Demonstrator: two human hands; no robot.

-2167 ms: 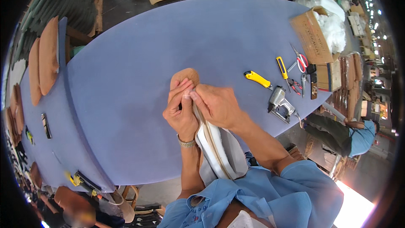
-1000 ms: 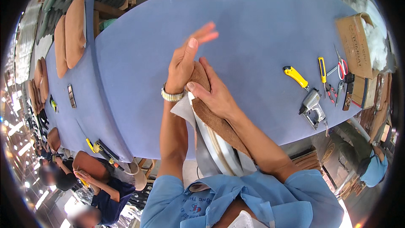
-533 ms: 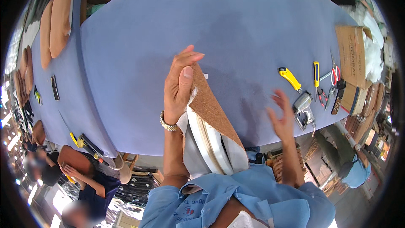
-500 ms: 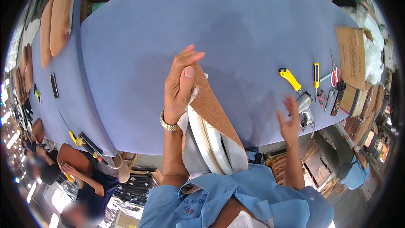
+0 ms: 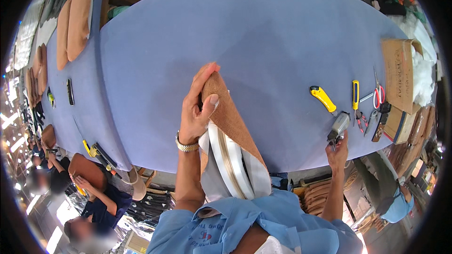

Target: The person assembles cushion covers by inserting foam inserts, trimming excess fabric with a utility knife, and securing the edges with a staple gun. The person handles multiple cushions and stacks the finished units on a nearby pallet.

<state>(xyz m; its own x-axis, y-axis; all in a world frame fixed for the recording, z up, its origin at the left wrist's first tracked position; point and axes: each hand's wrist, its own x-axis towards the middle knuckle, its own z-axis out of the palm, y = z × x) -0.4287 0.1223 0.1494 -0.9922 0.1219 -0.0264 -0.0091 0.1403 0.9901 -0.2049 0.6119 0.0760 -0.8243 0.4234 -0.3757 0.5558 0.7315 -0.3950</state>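
Brown fabric cover (image 5: 230,117) sits pulled over the end of a padded white piece (image 5: 230,164), standing up off the near edge of the blue table (image 5: 263,33) against the person's chest. Left hand (image 5: 197,108) clamps the top corner of the cover, thumb on the near face and fingers behind it. Right hand (image 5: 338,148) is well apart, out at the table's near edge, fingers closed around the grey staple gun (image 5: 338,127).

Progress, as a judgement: cover looks drawn on and held taut at the top, while grey lining and white edging still show loose below the left hand, so fixing seems not yet done. Gun is only just gripped, not yet at the fabric.

Just beyond the right hand lie a yellow utility knife (image 5: 322,98), a second yellow-handled tool (image 5: 355,95), red-handled scissors (image 5: 378,95) and pliers (image 5: 361,121).

Containers: an open cardboard box (image 5: 398,75) farther right of that hand, white stuffing (image 5: 421,73) spilling from its far side. Cannot tell what else is inside.

Far left of the left hand, tan cushion pieces (image 5: 77,16) rest on the table's end. Another person in dark blue (image 5: 101,193) sits below that edge.
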